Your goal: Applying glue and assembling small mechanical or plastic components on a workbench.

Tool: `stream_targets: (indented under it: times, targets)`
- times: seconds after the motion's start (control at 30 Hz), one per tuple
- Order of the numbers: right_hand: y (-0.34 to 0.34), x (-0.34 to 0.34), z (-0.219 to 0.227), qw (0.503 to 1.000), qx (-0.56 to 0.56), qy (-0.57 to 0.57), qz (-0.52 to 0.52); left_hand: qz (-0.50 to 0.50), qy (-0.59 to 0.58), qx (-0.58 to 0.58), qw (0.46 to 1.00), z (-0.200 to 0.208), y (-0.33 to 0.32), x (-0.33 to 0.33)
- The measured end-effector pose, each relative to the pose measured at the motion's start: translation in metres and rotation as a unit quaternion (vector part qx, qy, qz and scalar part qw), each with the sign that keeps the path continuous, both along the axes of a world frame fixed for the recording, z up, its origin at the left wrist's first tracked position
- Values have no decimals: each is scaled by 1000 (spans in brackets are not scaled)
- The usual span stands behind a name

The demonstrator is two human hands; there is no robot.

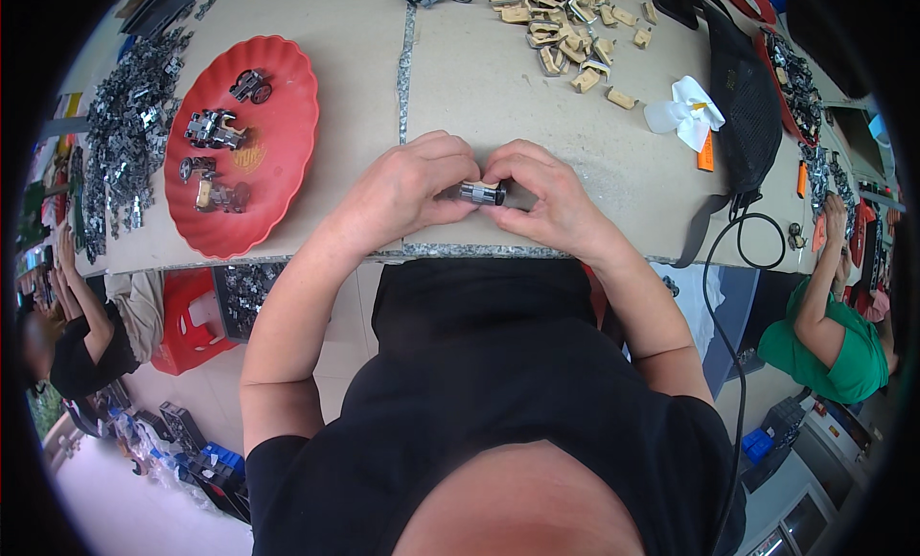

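Observation:
Near the front edge of the table, my two hands meet over a small silver-black toy vehicle part (481,193) with a bit of tan on its top. My left hand (414,187) pinches its left end between thumb and fingers. At the opposite end, the thumb and fingers of my right hand (551,196) close on the same part. My fingertips cover some of it, so its full shape is hidden. To the left lies a scalloped red plate (273,139) bearing several small toy vehicle assemblies (216,129), some with black wheels.
Loose tan plastic pieces (570,38) are heaped at the far side. Dark grey parts (134,125) pile up at the left. On the right lie a white flower-shaped item (690,105), a black strap bag (743,115) and a looping cable (714,297). Other people sit at both sides.

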State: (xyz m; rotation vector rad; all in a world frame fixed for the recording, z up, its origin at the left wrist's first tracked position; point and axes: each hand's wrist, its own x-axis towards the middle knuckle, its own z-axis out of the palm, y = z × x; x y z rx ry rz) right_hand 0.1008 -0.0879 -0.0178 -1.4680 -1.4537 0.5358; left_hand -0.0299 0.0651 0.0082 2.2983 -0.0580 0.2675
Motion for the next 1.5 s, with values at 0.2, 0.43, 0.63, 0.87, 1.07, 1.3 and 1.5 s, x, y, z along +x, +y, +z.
stream_targets:
  times: [0.2, 0.43, 0.63, 0.87, 1.07, 1.3, 1.5]
  targets:
    - [0, 2, -1, 1000, -2, 4, 18, -9, -25, -14, 1000, -6, 1, 1]
    - [-1, 3, 1, 999, 7, -18, 26, -7, -37, -9, 999, -5, -2, -1]
    - [-1, 2, 1, 999, 5, 5, 38, 9, -51, 2, 999, -8, -5, -4]
    - [0, 6, 6, 998, -19, -21, 59, -18, -19, 89, 996, 0, 1, -5]
    - [1, 10, 6, 997, -37, -21, 65, -34, -64, 86, 994, -5, 2, 0]
    - [0, 11, -1, 998, -7, -17, 67, -51, -62, 53, 995, -11, 1, 0]
    - [1, 12, -1, 997, -9, -10, 74, -54, -68, 42, 995, -13, 1, -1]
